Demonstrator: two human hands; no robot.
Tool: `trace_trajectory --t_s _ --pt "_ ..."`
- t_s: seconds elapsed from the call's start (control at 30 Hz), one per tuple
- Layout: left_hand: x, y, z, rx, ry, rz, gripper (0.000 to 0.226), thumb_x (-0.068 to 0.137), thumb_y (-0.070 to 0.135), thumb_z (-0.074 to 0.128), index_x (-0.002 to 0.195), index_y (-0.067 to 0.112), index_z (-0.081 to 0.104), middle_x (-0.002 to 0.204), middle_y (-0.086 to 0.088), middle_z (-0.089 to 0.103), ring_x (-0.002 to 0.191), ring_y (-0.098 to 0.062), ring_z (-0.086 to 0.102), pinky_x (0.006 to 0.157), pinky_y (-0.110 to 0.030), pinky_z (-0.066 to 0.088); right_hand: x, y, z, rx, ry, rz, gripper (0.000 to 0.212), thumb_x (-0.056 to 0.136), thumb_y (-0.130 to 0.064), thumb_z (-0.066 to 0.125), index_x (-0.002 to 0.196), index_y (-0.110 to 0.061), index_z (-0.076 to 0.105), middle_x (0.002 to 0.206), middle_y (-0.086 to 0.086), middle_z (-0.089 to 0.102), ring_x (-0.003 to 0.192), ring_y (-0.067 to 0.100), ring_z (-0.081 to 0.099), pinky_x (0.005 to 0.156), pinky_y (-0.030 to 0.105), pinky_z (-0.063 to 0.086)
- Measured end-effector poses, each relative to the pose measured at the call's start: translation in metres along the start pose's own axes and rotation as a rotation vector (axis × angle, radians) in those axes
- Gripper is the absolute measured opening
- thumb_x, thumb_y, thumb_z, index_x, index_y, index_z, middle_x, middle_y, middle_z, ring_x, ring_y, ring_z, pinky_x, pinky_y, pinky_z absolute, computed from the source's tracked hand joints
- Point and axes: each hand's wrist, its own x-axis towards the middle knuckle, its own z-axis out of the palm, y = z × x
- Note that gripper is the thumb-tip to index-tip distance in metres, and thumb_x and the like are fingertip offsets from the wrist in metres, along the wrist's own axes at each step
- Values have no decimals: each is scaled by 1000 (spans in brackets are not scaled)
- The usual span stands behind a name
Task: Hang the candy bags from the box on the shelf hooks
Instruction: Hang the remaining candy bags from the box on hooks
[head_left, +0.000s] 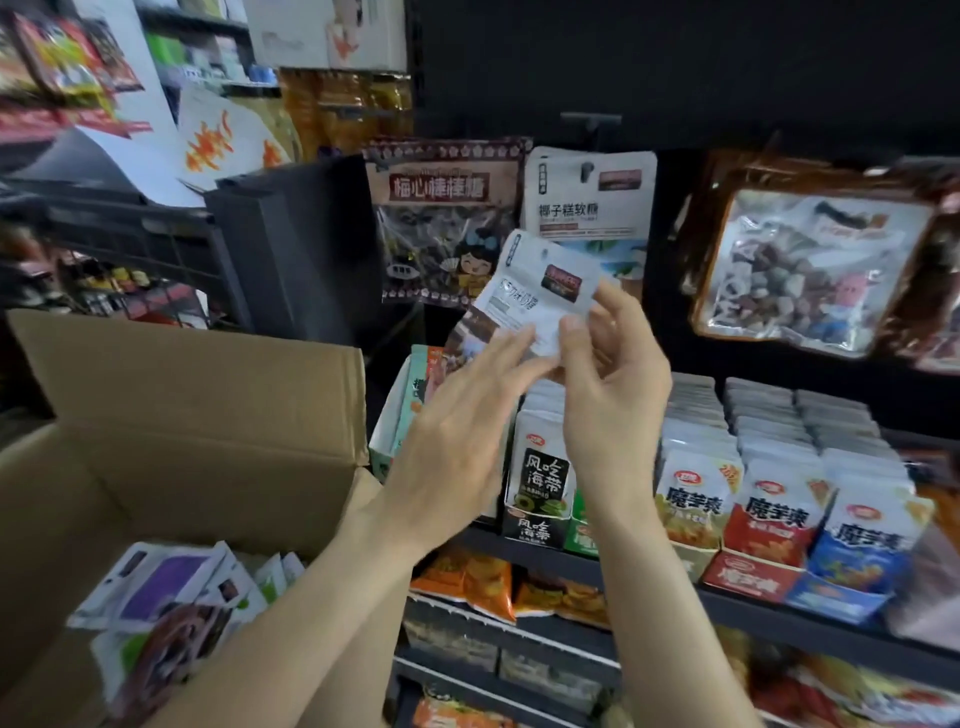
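**Candy bag held up before the hooks**

Candy bag (540, 291), white with a dark label, raised in front of the black shelf panel, just below and overlapping the white coconut-candy bag (587, 195) already hanging on its hook (587, 169). Long axis tilted, running from lower left to upper right... top edge with the hang-hole up at the left, printed face toward the camera.

Right hand (608, 374) pinching the bag's lower right corner: thumb (571, 335) on the front, fingers (615, 301) curled close behind, narrow gap filled by the packet. Left hand (462, 415) flat and relaxed, fingers (511, 345) straight and spread only a little, tips touching the bag's lower edge beside the right thumb, gripping nothing.

Left of the held bag, a brown lollipop bag (441, 218) hanging on the panel. Far right, a clear-windowed bag of mixed sweets (810, 265), blurred. Below, rows of snack packets (769, 467) standing on the shelf (779, 618). Lower left, the open cardboard box (197, 415), flap up, more candy bags (166, 587) lying loose inside.
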Motion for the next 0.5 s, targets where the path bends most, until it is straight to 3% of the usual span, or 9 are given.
trace_trajectory --t_s 0.07,0.13,0.2,0.27,0.33,0.4,0.43,0.5 --pt "1 6 -1 -121 -40 -40 46 94 25 54 136 14 38 149 -8 41 142 -21 33 114 -54 28 8 5 -8 17 73 -1 17 98 -4 51 111 -11 58 96 2 72 84 3 68 70 18 51" --pt "11 2 -5 -132 84 -105 46 91 35 58 131 19 41 148 -5 39 143 -22 30 115 -54 23 17 4 -16 29 101 -16 17 99 -4 50 114 -9 56 89 1 72 73 5 66 61 17 47" --pt "28 -4 -16 -203 190 -232 43 87 30 64 125 25 45 148 -5 36 140 -22 33 117 -43 26 25 -2 -20 29 110 -81 30 98 -2 49 123 -18 47 83 -4 72 64 16 63 53 24 45" --pt "47 -5 -29 -562 108 -406 48 81 16 70 120 33 47 141 -5 47 128 -16 49 107 -35 42 32 -8 -22 -5 100 -168 38 98 -1 46 128 -22 44 79 0 68 59 27 58 49 35 45" --pt "63 -7 -35 -844 39 -514 57 79 -1 70 120 33 51 125 -1 60 112 -13 61 91 -29 52 42 -10 -23 -91 87 -226 35 98 -2 43 128 -20 52 75 14 61 55 34 47 47 41 39" --pt "78 -8 -33 -867 64 -527 62 80 -13 65 123 29 51 122 5 61 110 -11 62 87 -26 53 53 -8 -22 -165 84 -248 37 98 -2 42 127 -19 59 84 7 65 55 20 47 50 28 39" --pt "84 -7 -32 -870 86 -527 63 80 -15 63 125 28 51 123 7 60 111 -8 62 86 -24 52 59 -7 -21 -185 82 -255 38 98 -2 42 128 -19 60 93 -2 68 61 10 50 58 19 40" --pt "94 -6 -27 -880 123 -533 64 81 -17 61 126 26 49 127 8 57 110 -1 61 83 -19 52 69 -7 -20 -204 84 -254 39 99 -1 40 129 -16 59 107 -2 66 83 8 58 72 11 44"
